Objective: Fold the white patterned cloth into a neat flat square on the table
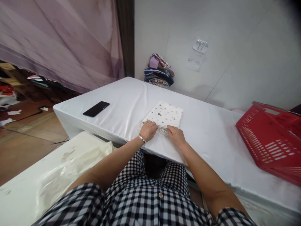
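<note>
The person's left hand (pixel 148 130) lay knuckles-up on the near-left corner of a square, folded white cloth with small dark printed motifs (pixel 166 116), its fingers curled together and pressed onto the fabric's edge. A thin silver bracelet (pixel 141 138) circled that wrist. The right hand (pixel 176 134) rested on the near edge of the same cloth, just beside the left, fingers together and laid flat on the fabric; whether they pinched a layer could not be told. The cloth sat close to the near edge of the tabletop covered in white sheeting (pixel 211 131), roughly at its middle. A black slab-shaped phone (pixel 96 108) lay flat near the tabletop's left end, well apart from the hands. A red slatted plastic basket (pixel 270 141) stood tilted at the right end. A stack of folded, many-coloured garments (pixel 158 71) rested at the far edge against the wall.
</note>
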`<action>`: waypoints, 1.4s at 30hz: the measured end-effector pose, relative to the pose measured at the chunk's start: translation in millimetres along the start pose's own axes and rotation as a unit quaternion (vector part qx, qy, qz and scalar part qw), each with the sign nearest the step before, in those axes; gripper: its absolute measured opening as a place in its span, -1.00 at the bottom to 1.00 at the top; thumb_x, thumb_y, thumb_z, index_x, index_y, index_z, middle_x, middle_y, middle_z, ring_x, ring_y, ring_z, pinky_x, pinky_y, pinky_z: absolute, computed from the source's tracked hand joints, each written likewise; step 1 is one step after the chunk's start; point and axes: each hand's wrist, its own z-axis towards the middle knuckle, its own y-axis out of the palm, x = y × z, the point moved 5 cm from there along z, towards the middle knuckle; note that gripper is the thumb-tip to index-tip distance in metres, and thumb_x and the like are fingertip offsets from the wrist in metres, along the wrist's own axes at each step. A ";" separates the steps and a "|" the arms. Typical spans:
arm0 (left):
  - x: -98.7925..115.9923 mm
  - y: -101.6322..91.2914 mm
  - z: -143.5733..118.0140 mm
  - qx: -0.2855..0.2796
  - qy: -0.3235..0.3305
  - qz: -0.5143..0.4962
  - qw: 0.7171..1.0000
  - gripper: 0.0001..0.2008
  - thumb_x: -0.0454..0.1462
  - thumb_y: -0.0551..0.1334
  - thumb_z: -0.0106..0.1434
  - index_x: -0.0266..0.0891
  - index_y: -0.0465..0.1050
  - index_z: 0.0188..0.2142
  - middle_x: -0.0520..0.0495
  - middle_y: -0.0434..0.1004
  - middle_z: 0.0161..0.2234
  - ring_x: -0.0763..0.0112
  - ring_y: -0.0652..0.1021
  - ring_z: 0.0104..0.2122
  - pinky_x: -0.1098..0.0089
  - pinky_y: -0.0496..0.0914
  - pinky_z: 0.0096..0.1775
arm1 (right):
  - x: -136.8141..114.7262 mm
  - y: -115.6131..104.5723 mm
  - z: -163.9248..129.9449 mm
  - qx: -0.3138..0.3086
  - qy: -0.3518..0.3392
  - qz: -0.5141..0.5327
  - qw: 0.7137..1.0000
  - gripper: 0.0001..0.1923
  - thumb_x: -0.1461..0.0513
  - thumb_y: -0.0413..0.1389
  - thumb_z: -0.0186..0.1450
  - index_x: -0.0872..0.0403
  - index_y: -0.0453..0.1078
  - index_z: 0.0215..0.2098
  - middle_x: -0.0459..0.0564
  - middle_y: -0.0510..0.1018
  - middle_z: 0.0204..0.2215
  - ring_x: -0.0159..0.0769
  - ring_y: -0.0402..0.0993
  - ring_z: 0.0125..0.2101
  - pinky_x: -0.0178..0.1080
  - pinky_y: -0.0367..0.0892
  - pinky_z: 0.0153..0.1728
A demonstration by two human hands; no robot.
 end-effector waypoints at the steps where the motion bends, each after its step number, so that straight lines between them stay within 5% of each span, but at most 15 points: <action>1: 3.3 1.0 0.3 -0.007 0.012 0.002 1.000 -0.77 -0.32 0.03 0.28 -0.19 0.48 -0.29 -0.11 0.48 -0.32 0.29 0.42 -0.26 0.23 0.26 -0.18 | -0.8 0.0 -0.5 -0.002 -0.001 -0.003 1.000 -0.69 0.24 -0.13 0.33 -0.03 0.36 -0.05 -0.04 0.55 -0.21 -0.22 0.47 -0.26 -0.26 0.30 -0.32; 6: 11.8 8.4 4.8 -0.029 0.040 -0.003 0.999 -0.73 -0.37 0.06 0.25 -0.15 0.45 -0.13 -0.09 0.50 -0.15 0.30 0.42 -0.14 0.24 0.26 -0.11 | -5.0 -2.6 -4.4 -0.008 -0.009 -0.005 1.000 -0.71 0.27 -0.10 0.30 -0.02 0.35 -0.06 -0.04 0.56 -0.22 -0.25 0.46 -0.26 -0.29 0.29 -0.34; 20: 15.0 19.0 10.7 -0.064 0.077 0.053 0.994 -0.79 -0.36 0.06 0.27 -0.23 0.45 -0.19 -0.10 0.50 -0.24 0.27 0.42 -0.16 0.26 0.24 -0.12 | 0.3 -4.8 -7.5 0.019 -0.004 0.055 0.998 -0.63 0.29 -0.01 0.19 -0.02 0.36 -0.03 -0.08 0.53 -0.12 -0.23 0.45 -0.15 -0.24 0.36 -0.18; 30: 27.9 22.7 21.4 -0.121 0.156 0.074 0.978 -0.74 -0.37 0.01 0.29 -0.27 0.42 -0.13 -0.17 0.50 -0.21 0.30 0.45 -0.18 0.28 0.24 -0.11 | 4.6 -16.0 -1.8 0.003 0.042 0.137 0.990 -0.67 0.25 -0.02 0.20 -0.03 0.42 -0.10 -0.11 0.59 -0.30 -0.27 0.49 -0.36 -0.26 0.37 -0.29; 35: 42.6 32.4 23.6 -0.120 0.160 0.058 0.978 -0.70 -0.36 -0.04 0.32 -0.29 0.34 -0.02 -0.17 0.47 -0.11 0.32 0.43 -0.12 0.29 0.23 -0.06 | 22.1 -12.4 2.6 0.039 0.100 0.289 0.951 -0.68 0.20 -0.05 0.21 0.02 0.45 -0.14 -0.07 0.58 -0.23 -0.26 0.49 -0.22 -0.21 0.34 -0.13; 40: 55.6 44.8 26.9 -0.122 0.150 0.059 0.979 -0.69 -0.37 -0.06 0.33 -0.31 0.33 -0.01 -0.17 0.45 -0.09 0.31 0.42 -0.10 0.28 0.26 -0.07 | 51.7 1.7 15.1 0.096 0.179 0.473 0.857 -0.67 0.14 0.00 0.14 0.09 0.44 -0.19 0.00 0.58 -0.29 -0.26 0.50 -0.27 -0.18 0.40 -0.21; 42: 60.3 47.5 28.7 -0.123 0.147 0.062 0.979 -0.69 -0.36 -0.06 0.33 -0.32 0.34 -0.03 -0.16 0.46 -0.11 0.30 0.42 -0.11 0.29 0.27 -0.08 | 67.6 3.3 24.4 0.128 0.198 0.485 0.842 -0.66 0.14 0.02 0.11 0.10 0.44 -0.20 0.01 0.57 -0.27 -0.24 0.48 -0.23 -0.18 0.40 -0.22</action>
